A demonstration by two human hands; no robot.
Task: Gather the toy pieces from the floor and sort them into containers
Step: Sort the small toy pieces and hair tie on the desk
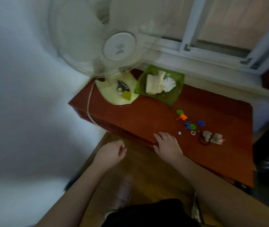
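Observation:
Small plastic toy pieces lie on a red-brown wooden cabinet top point(146, 115): a green piece point(179, 112), an orange piece point(182, 117), and a blue and green cluster point(193, 125). My right hand point(167, 144) rests palm down on the cabinet's front edge, fingers spread, holding nothing, a short way left of the pieces. My left hand point(111, 153) hovers over the wooden floor point(146, 174) in front of the cabinet, fingers curled in; whether it holds anything I cannot see.
A white table fan point(114, 66) stands at the cabinet's back left, its cord hanging over the front. A green tray point(171, 97) with folded cloth and tissue sits beside it. A pink ring point(193, 132), a black hair band point(204, 142) and crumpled paper point(213, 137) lie right of the toys.

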